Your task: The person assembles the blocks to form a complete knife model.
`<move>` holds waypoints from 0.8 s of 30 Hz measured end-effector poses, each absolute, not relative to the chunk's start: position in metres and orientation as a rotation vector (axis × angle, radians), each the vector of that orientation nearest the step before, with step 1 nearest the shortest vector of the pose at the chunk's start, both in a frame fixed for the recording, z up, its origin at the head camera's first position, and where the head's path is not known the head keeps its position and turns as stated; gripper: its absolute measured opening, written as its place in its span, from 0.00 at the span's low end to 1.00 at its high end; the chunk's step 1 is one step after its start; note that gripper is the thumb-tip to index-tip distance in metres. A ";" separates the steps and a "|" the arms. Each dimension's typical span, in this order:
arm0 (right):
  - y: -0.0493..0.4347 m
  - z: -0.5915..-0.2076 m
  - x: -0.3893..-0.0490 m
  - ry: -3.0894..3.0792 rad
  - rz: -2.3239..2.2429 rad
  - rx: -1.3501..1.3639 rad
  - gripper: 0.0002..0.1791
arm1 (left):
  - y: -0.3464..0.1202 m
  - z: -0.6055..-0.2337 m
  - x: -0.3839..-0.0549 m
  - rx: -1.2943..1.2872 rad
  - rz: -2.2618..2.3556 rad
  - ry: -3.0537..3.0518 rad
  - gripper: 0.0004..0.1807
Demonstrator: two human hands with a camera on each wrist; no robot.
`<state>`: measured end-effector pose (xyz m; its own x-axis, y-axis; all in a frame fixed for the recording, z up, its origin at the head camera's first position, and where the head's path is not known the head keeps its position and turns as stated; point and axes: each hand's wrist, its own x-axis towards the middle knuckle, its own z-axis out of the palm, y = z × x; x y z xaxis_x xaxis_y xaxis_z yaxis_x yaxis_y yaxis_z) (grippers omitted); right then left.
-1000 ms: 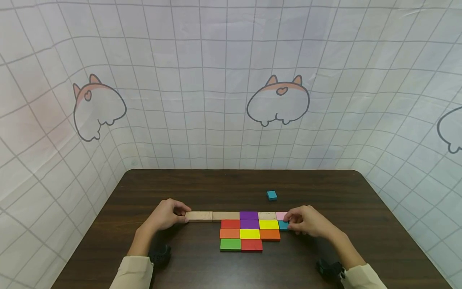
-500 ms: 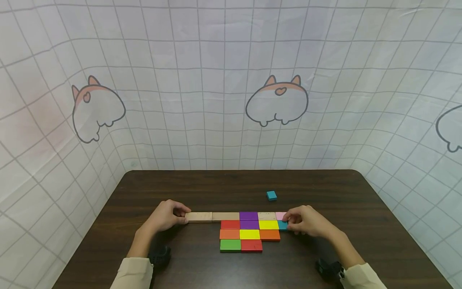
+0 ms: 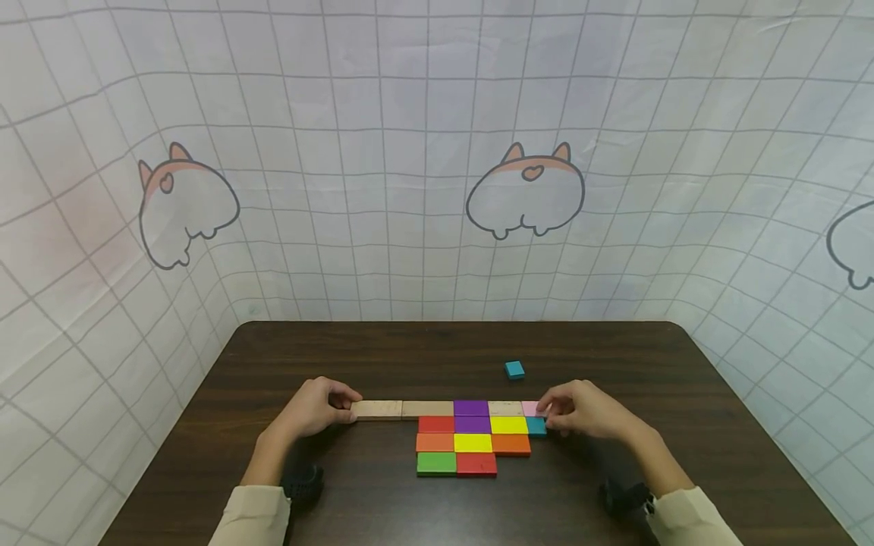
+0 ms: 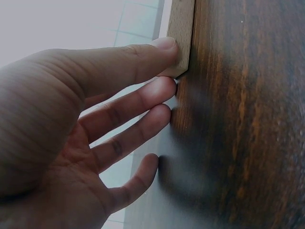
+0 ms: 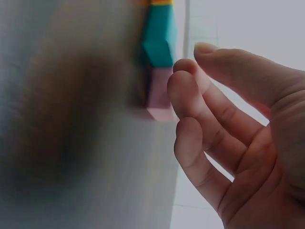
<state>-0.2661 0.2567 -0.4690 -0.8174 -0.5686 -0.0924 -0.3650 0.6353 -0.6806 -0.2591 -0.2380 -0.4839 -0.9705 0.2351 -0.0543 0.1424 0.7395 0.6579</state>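
Observation:
Flat blocks lie in joined rows on the dark table. My left hand [image 3: 315,406] pinches the left end of a plain wooden block [image 3: 378,409], the outermost of the top row. In the left wrist view its thumb lies along the wooden block's side, with other fingertips just past its end. At the right end, my right hand [image 3: 589,411] hovers beside a pink block [image 3: 530,409] and a small blue block [image 3: 536,426]. The right wrist view shows its thumb and fingers bent loosely and holding nothing, near the pink block [image 5: 160,90].
Purple [image 3: 471,408], yellow [image 3: 508,425], orange [image 3: 510,444], red [image 3: 476,463] and green [image 3: 436,463] blocks fill the joined rows. A loose blue square block [image 3: 514,370] lies behind them. A white gridded curtain [image 3: 382,189] surrounds the table [image 3: 410,349].
My right hand has let go of the small blue block and lifted slightly away, toward the pink block. My left hand stays at the wooden block's end.

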 end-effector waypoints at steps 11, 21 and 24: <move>0.267 -0.467 -0.312 2.509 -1.108 -0.801 0.17 | -0.238 -0.484 -0.259 0.312 1.033 2.815 0.10; 0.254 -0.488 -0.349 2.516 -1.143 -0.644 0.22 | -0.239 -0.485 -0.259 0.307 1.032 2.815 0.10; 0.247 -0.489 -0.354 2.511 -1.131 -0.640 0.24 | -0.238 -0.484 -0.259 0.308 1.037 2.811 0.11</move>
<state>-0.3537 0.2474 -0.4887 -0.8510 -0.5161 -0.0977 -0.2688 0.5877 -0.7631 -0.2588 -0.2382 -0.4837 -0.9708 0.2344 -0.0504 0.1456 0.7432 0.6530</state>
